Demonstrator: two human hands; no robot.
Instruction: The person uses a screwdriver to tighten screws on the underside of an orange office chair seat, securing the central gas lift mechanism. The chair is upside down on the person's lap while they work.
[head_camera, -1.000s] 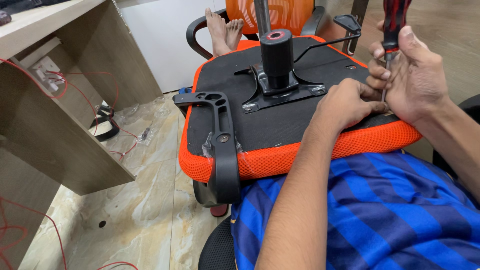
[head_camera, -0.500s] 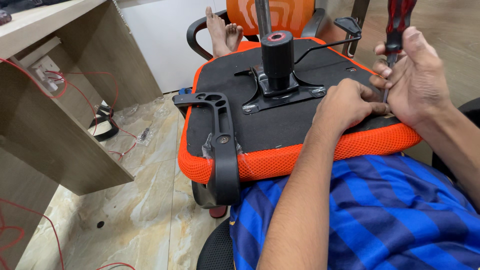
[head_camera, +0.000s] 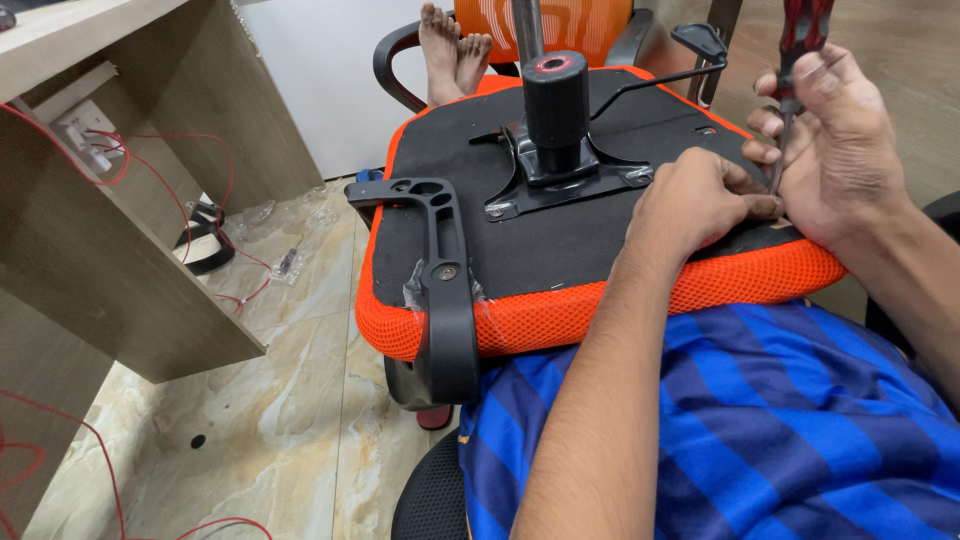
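Note:
An orange mesh chair seat (head_camera: 600, 310) lies upside down across my lap, black underside up. A black tilt mechanism (head_camera: 556, 150) with a short cylinder is bolted at its centre, and a black armrest (head_camera: 440, 290) is fixed along its left edge. My right hand (head_camera: 840, 150) is shut on a red-and-black screwdriver (head_camera: 800, 40), held upright at the seat's right edge. My left hand (head_camera: 695, 200) rests on the black underside right beside the screwdriver's tip, fingers curled around it. The tip is hidden between both hands.
A wooden desk (head_camera: 110, 200) with red wires stands at the left over a marble tile floor (head_camera: 270, 420). Behind the seat another orange chair (head_camera: 545, 20) holds a person's bare feet (head_camera: 450, 50). A black lever (head_camera: 690, 60) sticks out at the seat's far right.
My right hand and the screwdriver have shifted slightly; the view sits a little closer. The seat and my left hand stay where they were.

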